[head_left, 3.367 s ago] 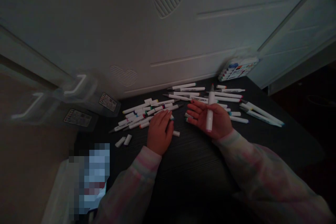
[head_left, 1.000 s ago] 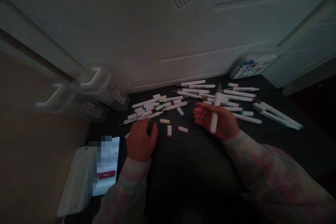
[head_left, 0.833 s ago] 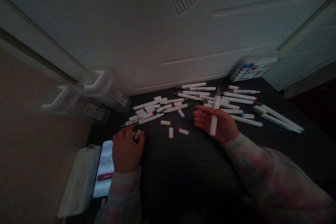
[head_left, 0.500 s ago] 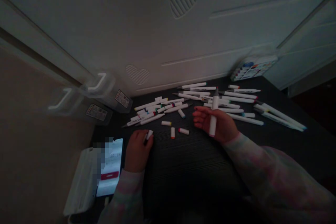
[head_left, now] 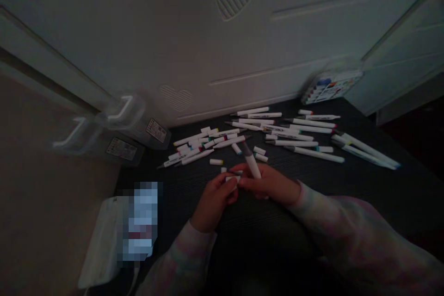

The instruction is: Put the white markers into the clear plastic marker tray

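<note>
Grips a marker point(head_left: 252, 165) in the curled right hand point(head_left: 270, 186), tip toward the table's point(head_left: 347, 194) far edge. Pinches a cap point(head_left: 230, 179) between thumb and fingers of the left hand point(head_left: 213, 200), just beside the right fingertips, mid-table, with loose markers point(head_left: 298, 136) scattered along the far edge

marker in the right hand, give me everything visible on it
The marker is a slim white barrel, plastic-looking, with a dark tapered tip bare at its far end. It tilts up and away over the dark table. The right hand grips its lower part, hiding the near end. The left hand holds a small white cap close beside it; whether they touch is unclear.
</note>
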A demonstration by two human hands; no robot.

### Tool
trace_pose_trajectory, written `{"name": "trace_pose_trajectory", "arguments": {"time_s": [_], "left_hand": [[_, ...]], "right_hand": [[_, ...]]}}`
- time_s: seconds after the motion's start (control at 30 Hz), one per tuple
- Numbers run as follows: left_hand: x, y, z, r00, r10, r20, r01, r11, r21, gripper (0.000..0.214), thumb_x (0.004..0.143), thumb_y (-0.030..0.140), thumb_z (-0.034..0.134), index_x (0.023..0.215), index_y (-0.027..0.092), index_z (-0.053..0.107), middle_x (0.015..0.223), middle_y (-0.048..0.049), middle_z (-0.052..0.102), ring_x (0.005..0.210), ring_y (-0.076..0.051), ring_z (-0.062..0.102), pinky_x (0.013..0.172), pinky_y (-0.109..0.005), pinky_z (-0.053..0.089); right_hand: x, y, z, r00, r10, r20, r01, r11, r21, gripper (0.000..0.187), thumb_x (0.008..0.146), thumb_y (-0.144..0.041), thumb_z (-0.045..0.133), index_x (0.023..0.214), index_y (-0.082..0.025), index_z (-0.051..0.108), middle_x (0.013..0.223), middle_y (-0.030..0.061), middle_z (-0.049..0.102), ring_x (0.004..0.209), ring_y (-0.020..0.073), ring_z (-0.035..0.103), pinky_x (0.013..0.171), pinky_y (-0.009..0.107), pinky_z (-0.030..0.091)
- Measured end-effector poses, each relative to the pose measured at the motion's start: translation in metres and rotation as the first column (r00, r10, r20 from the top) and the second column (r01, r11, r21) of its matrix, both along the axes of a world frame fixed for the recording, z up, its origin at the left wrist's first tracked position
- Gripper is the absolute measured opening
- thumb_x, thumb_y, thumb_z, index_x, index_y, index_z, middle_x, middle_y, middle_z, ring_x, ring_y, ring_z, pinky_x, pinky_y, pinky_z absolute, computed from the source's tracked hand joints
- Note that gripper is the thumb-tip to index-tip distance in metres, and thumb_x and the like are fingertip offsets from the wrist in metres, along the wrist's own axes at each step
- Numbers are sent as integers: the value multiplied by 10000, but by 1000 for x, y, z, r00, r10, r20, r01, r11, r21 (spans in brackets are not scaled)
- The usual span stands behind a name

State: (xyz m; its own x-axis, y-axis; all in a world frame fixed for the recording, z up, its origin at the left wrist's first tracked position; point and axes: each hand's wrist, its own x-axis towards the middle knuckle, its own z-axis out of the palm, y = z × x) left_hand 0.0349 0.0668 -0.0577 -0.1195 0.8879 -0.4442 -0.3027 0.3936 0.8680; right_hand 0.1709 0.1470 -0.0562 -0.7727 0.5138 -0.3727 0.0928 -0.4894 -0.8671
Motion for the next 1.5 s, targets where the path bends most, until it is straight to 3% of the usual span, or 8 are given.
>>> {"name": "trace_pose_trajectory", "arguments": {"time_s": [0.27, 0.43, 0.6, 0.97, 1.13, 1.23, 1.33, 1.5], "left_hand": [[7, 1, -2, 987, 21, 162, -16, 999, -32, 283, 704, 362, 617, 813, 108, 559, 566, 39, 451, 453, -33, 356, 405, -160, 249], [8, -3, -1, 970, 135, 204, -144, 989, 30, 358, 760, 454, 532, 961, 159, 509, 643, 17, 568, 328, -10, 335, 323, -146, 217], [2, -4, 2, 919, 204, 339, -223, 975, 18, 236, 764, 370, 561, 898, 196, 476, 662, 67, 526, 284, 28, 274, 271, -100, 178], [-5, -3, 6, 830, 202, 519, -219, 975, -29, 213, 721, 278, 599, 806, 186, 427, 607, 100, 353, 316, 32, 190, 274, -80, 125], [-4, -2, 3, 955, 241, 170, -244, 970, -6, 261, 676, 355, 609, 760, 181, 433, 586, 88, 386, 361, 5, 250, 331, -116, 219], [-10, -3, -5, 948, 319, -6, -319, 948, 22, 230, 670, 314, 634, 753, 179, 467, 618, 76, 437, 426, -13, 351, 385, -127, 281], [-18, -3, -10, 909, 378, -175, -374, 926, 61, 236, 646, 289, 668, 787, 187, 508, 684, 62, 479, 530, -43, 438, 438, -142, 331], [-26, -1, -8, 782, 281, -556, -274, 957, 97, 268, 651, 304, 638, 879, 196, 546, 702, 43, 497, 602, -99, 481, 547, -217, 386]], "right_hand": [[1, 3, -4, 999, 31, 23, -36, 953, 301, 235, 681, -266, 653, 859, -138, 568, 588, -51, 523, 523, 48, 448, 492, 184, 347], [1, 5, -3, 995, -60, -75, 57, 998, -40, 295, 701, -402, 619, 797, -139, 525, 544, -62, 489, 361, 15, 334, 350, 165, 246], [4, 12, 1, 937, -228, -267, 121, 923, -365, 254, 707, -350, 634, 693, -124, 518, 465, -74, 453, 309, -24, 188, 318, 129, 162], [6, 13, 4, 924, -256, -283, 111, 889, -444, 177, 692, -262, 635, 756, -101, 597, 490, -48, 507, 323, -27, 195, 330, 120, 173], [12, 20, 7, 963, -229, -144, 193, 955, -224, 244, 669, -345, 607, 785, -133, 575, 419, -85, 405, 316, 10, 195, 340, 166, 188], [19, 29, 9, 979, -170, 111, 145, 967, 208, 196, 688, -333, 580, 759, -153, 553, 469, -66, 437, 378, 52, 331, 396, 200, 272], [25, 35, 11, 912, -136, 388, -149, 770, 621, 122, 730, -269, 530, 714, -151, 553, 635, -3, 557, 578, 108, 492, 563, 241, 361], [26, 36, 11, 785, -99, 611, -455, 576, 679, 143, 767, -259, 485, 758, -149, 575, 696, 39, 604, 643, 150, 545, 600, 253, 349]]}}
